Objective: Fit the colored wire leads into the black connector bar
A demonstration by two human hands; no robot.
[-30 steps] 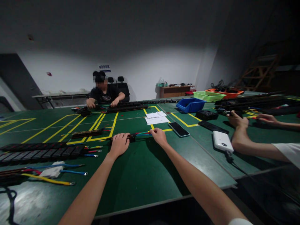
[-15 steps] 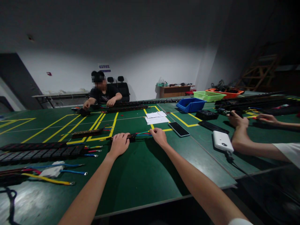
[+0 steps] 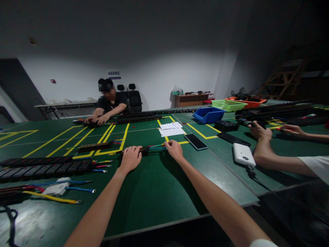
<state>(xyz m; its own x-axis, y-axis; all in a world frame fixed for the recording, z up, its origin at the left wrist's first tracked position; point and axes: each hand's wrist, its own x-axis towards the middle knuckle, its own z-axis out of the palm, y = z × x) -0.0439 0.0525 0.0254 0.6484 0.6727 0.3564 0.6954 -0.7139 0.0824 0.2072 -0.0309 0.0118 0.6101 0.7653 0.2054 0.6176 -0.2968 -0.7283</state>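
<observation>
My left hand point(image 3: 131, 157) is closed over a dark, narrow strip assembly point(image 3: 145, 151) lying on the green tabletop point(image 3: 144, 199). Copper-coloured lines run along the strip, and the palm covers its middle. From its right end come thin coloured wires point(image 3: 156, 146), green, blue and red among them. My right hand point(image 3: 174, 150) pinches the far ends of these wires; its fingertips hide exactly which ones. Just beyond my left hand lies a similar dark strip point(image 3: 95, 146) with wires at both ends.
Black socket strips point(image 3: 48, 168) and lugged cables point(image 3: 52, 197) lie at left. A phone point(image 3: 196, 141), papers point(image 3: 171, 129), a blue bin point(image 3: 209, 115) and a white device point(image 3: 243, 154) are to the right. One person sits opposite; another's hands point(image 3: 260, 130) work at right.
My two hands hold almost the same position on the strip and wires. The person opposite has brought both hands together on a black item at the left and leans toward it.
</observation>
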